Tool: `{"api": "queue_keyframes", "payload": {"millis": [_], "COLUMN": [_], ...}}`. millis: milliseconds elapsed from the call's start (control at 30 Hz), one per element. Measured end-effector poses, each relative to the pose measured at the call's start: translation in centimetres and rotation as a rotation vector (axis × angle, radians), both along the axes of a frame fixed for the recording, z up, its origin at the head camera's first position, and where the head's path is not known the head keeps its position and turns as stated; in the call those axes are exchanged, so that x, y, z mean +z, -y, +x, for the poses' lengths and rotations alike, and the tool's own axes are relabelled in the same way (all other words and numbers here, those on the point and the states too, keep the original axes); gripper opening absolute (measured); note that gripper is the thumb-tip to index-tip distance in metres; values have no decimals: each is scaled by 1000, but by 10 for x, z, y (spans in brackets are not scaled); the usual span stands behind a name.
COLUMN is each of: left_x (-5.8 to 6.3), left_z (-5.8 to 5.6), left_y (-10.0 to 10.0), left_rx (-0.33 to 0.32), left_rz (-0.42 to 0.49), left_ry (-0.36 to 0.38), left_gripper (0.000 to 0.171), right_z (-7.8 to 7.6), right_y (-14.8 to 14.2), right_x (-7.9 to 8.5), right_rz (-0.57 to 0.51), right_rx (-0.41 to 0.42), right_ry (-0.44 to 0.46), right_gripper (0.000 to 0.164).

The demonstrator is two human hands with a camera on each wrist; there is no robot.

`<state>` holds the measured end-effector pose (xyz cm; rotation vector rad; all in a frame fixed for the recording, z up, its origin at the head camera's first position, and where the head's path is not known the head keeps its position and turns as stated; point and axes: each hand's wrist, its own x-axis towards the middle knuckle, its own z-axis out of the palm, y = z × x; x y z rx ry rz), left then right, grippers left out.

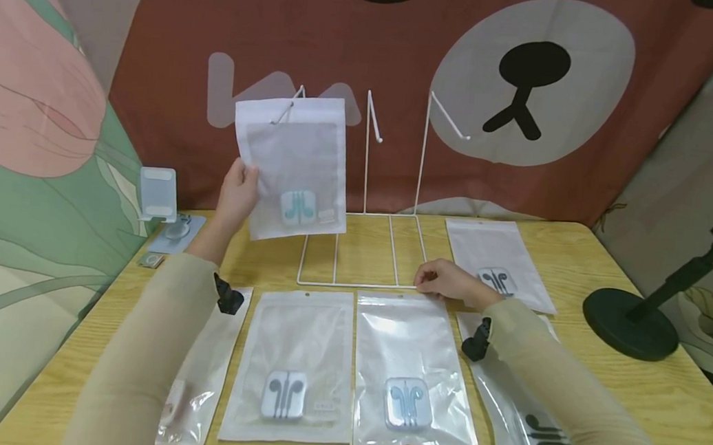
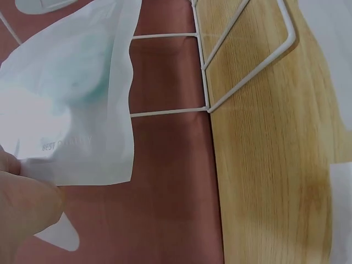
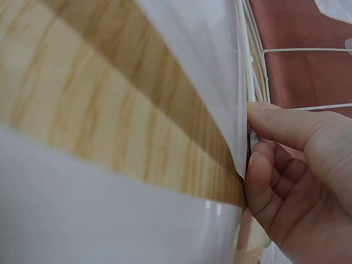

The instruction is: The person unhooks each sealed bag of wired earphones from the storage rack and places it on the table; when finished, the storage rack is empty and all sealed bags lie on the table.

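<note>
My left hand [image 1: 237,193] pinches the left edge of a white zip bag [image 1: 295,156] with earphones in a case showing through its front. The left hook of a white wire rack [image 1: 352,285] passes through the hole at the bag's top. In the left wrist view, thumb and finger grip the bag's edge [image 2: 93,176]. My right hand [image 1: 448,280] holds the front right corner of the rack's base, thumb and curled fingers round the wire in the right wrist view. The middle hook [image 1: 375,117] and right hook [image 1: 451,115] carry nothing.
Several more earphone bags lie on the wooden table: a left one [image 1: 213,357], two in the middle [image 1: 301,336] [image 1: 410,336], others at right [image 1: 494,253]. A phone stand [image 1: 158,191] stands at the back left, a black round-based stand [image 1: 629,324] at the right.
</note>
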<state>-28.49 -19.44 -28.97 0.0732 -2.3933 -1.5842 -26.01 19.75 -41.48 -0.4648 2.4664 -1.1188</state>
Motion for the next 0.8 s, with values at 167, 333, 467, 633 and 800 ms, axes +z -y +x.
{"api": "queue_keyframes", "payload": {"millis": [167, 333, 467, 633, 800], "left_x": [3, 5, 7, 9, 7], "left_z": [11, 23, 31, 43, 54], "left_y": [3, 5, 6, 5, 6], "left_rx": [0, -5, -9, -6, 13], "left_rz": [16, 13, 10, 36, 60], "left_ry": [2, -29, -38, -1, 2], "left_gripper": [40, 40, 40, 42, 39], "right_z": [-1, -1, -1, -1, 0], "right_y": [0, 0, 0, 0, 1], "right_x": [-1, -1, -1, -1, 0], "right_rz": [1, 6, 9, 10, 15], "right_rx": [-7, -12, -6, -14, -19], "right_ry": [1, 3, -4, -1, 1], "right_gripper": [5, 5, 6, 6, 4]}}
